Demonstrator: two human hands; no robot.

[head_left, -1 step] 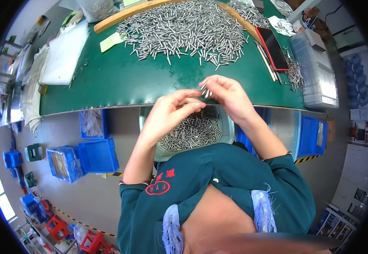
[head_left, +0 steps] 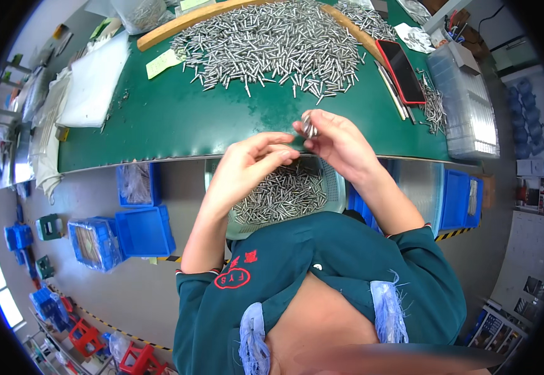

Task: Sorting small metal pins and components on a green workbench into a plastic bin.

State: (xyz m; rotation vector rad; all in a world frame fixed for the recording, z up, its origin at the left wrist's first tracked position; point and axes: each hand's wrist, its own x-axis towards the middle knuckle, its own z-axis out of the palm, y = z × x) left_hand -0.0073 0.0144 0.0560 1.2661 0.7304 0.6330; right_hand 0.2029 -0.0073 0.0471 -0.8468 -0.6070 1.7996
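Pins (head_left: 309,126), a small metal bunch, are pinched in the fingertips of the right hand (head_left: 339,145) just above the tabletop's (head_left: 159,119) near edge. Left hand (head_left: 247,165), fingers loosely curled and holding nothing visible, reaches toward them. Below lies a basket (head_left: 337,181) of pins; beyond, a large pile (head_left: 272,44).
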